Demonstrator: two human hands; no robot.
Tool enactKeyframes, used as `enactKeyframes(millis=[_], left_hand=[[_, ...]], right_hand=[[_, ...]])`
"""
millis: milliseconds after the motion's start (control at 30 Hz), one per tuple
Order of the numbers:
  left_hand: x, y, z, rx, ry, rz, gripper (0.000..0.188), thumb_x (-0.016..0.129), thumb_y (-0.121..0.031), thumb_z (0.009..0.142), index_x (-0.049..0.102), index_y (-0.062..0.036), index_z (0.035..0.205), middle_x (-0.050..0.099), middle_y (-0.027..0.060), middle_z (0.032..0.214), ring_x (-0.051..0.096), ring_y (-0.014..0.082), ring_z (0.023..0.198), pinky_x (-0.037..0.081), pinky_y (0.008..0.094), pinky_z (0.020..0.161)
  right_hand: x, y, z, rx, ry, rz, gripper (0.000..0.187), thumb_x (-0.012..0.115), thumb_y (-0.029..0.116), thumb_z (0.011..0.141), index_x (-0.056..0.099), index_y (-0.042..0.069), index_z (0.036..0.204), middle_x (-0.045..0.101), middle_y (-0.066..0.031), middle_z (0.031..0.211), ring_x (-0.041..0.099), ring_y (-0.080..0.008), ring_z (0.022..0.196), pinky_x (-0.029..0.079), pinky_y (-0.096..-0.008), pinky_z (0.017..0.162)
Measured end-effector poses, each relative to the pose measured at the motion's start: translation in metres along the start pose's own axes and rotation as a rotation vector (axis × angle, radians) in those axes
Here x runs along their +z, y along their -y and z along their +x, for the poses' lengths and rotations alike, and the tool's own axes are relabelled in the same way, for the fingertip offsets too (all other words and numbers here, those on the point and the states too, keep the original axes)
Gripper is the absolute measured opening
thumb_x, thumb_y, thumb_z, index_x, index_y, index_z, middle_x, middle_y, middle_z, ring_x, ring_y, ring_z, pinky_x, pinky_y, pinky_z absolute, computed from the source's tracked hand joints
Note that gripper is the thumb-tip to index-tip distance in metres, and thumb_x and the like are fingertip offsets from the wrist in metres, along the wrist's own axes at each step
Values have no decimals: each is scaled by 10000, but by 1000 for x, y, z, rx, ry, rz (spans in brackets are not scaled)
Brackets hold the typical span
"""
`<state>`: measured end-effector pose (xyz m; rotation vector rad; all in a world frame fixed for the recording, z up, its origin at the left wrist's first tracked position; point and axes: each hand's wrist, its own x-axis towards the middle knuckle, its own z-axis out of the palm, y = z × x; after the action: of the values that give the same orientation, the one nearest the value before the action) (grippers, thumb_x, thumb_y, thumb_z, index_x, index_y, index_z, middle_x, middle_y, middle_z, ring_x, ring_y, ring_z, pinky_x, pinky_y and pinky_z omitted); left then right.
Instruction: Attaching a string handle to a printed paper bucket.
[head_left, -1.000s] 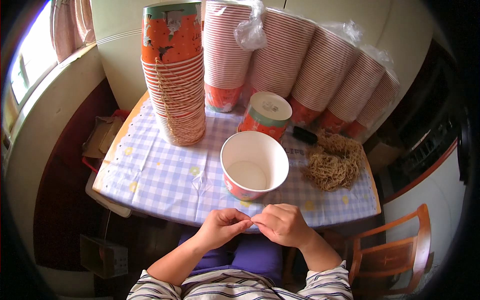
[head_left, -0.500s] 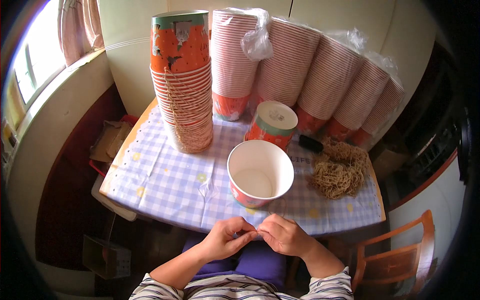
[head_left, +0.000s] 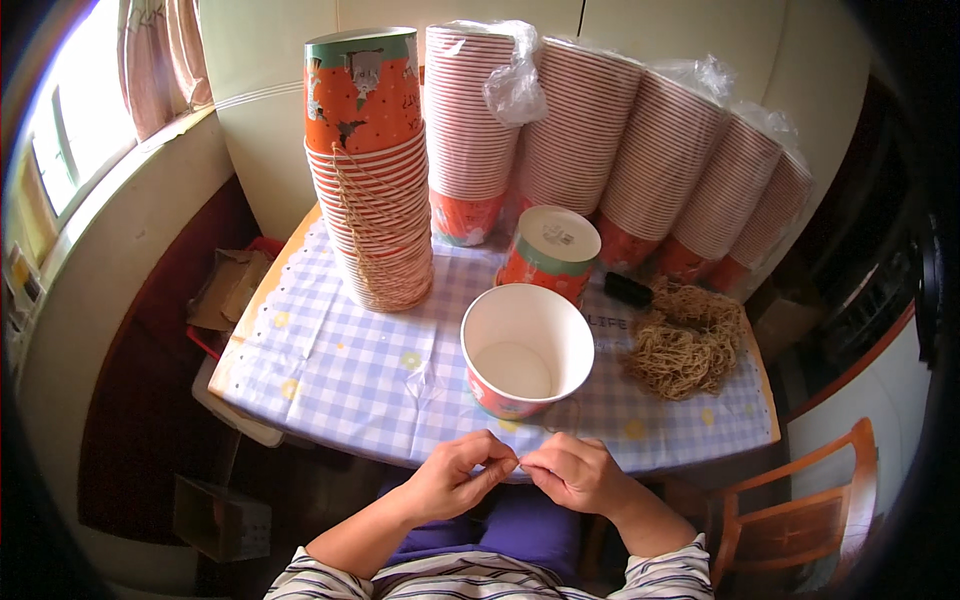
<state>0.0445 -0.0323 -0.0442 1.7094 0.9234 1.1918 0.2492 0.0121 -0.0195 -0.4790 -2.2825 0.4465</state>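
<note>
My left hand (head_left: 463,475) and my right hand (head_left: 578,474) meet fingertip to fingertip just off the table's near edge. Both are closed in a pinch on a thin strand of twine, mostly hidden by the fingers; a faint length seems to curve up beside the bucket. Right beyond them stands an orange and green paper bucket (head_left: 527,340), upright, its white inside showing. Behind it, a second paper bucket (head_left: 548,258) is upside down. A tangled bundle of tan twine (head_left: 688,345) lies to the right, with a black object (head_left: 628,290) at its edge.
A tall stack of paper buckets (head_left: 370,190) with twine hanging down its side stands at the left. Several plastic-wrapped bucket stacks (head_left: 580,120) line the back. A checked cloth (head_left: 360,370) covers the table. A wooden chair (head_left: 795,520) stands at the right; a box (head_left: 222,517) is at the lower left.
The whole view has shifted slightly, with the scene a little further right and down. Both hands keep their pinch, fingertips close together; the buckets have not moved on the table.
</note>
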Motion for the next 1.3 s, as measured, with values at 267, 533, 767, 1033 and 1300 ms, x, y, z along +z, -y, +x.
enactKeyframes(millis=[267, 533, 767, 1033, 1300], left_hand=[[-15, -9, 15, 276, -145, 382, 163, 665, 32, 783, 611, -14, 929, 592, 103, 780, 596, 270, 708, 478, 331, 620], [-41, -7, 43, 251, -369, 527, 157, 675, 47, 767, 640, -23, 903, 636, 109, 813, 624, 228, 696, 496, 298, 620], [-63, 30, 47, -57, -454, 530, 100, 670, -34, 825, 687, -25, 923, 635, 77, 802, 608, 144, 691, 488, 262, 600], [-63, 42, 57, -104, -429, 500, 124, 666, -44, 835, 696, -41, 955, 636, 70, 810, 600, 142, 697, 487, 259, 600], [-61, 36, 60, -103, -417, 489, 96, 651, -13, 835, 678, 8, 925, 640, 70, 796, 588, 117, 686, 476, 252, 622]], right_hand=[[-7, -10, 40, -75, 11, -11, 145, 706, 43, 760, 598, 52, 856, 564, -81, 787, 601, -258, 664, 491, -351, 583], [-18, -40, 102, 83, 149, 216, 90, 664, 96, 789, 651, 9, 810, 623, -113, 776, 623, -277, 712, 489, -367, 648], [2, -89, 120, 193, 258, 117, 109, 628, 106, 801, 665, 4, 813, 637, -107, 788, 625, -245, 718, 499, -340, 671], [15, -98, 130, 326, 358, 84, 124, 605, 123, 788, 666, 15, 795, 661, -125, 837, 634, -285, 771, 507, -379, 719], [16, -94, 132, 378, 402, 90, 120, 599, 118, 783, 660, 15, 783, 661, -127, 836, 635, -284, 793, 506, -382, 738]])
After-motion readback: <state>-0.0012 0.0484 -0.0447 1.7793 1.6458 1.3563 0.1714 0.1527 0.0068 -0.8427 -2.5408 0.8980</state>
